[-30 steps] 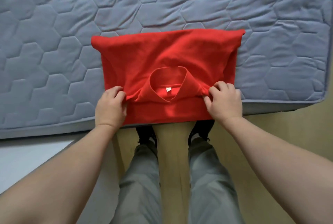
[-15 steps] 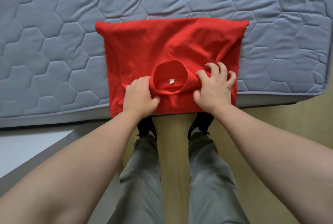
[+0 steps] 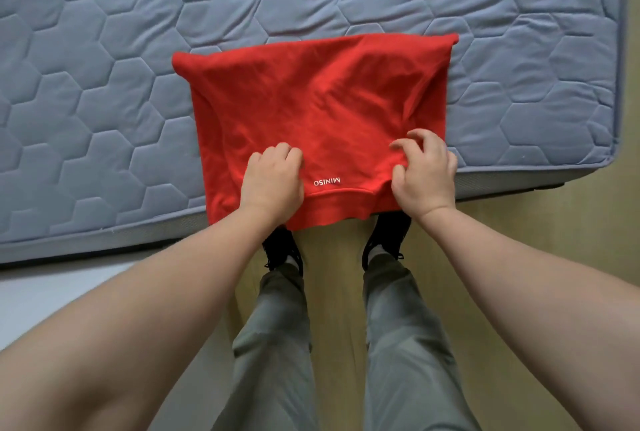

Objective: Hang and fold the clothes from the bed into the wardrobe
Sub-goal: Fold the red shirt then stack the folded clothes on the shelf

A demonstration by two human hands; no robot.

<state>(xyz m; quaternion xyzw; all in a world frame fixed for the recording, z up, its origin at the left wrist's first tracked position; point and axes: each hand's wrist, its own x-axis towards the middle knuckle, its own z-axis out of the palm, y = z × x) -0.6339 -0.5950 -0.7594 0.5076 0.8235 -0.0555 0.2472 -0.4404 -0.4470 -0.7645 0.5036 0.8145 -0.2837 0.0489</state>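
A red shirt (image 3: 311, 108) lies folded into a rectangle on the grey quilted mattress (image 3: 104, 84). Its near edge hangs over the bed's side, and small white lettering shows upside down near that edge. The collar is hidden. My left hand (image 3: 273, 177) sits on the shirt's near middle with its fingers curled into the cloth. My right hand (image 3: 424, 174) is at the shirt's near right corner, fingers arched and spread, with the thumb and fingertips touching the fabric.
The mattress ends in a corner at the right (image 3: 609, 160). Below it lies wooden floor (image 3: 519, 222), where my legs in grey trousers (image 3: 277, 344) and black shoes stand against the bed. A pale surface (image 3: 41, 292) sits at the lower left.
The collar opening with its tag has gone out of sight and a plain face with lettering now shows. Both hands moved toward the near edge, and the right fingers have lifted and spread.
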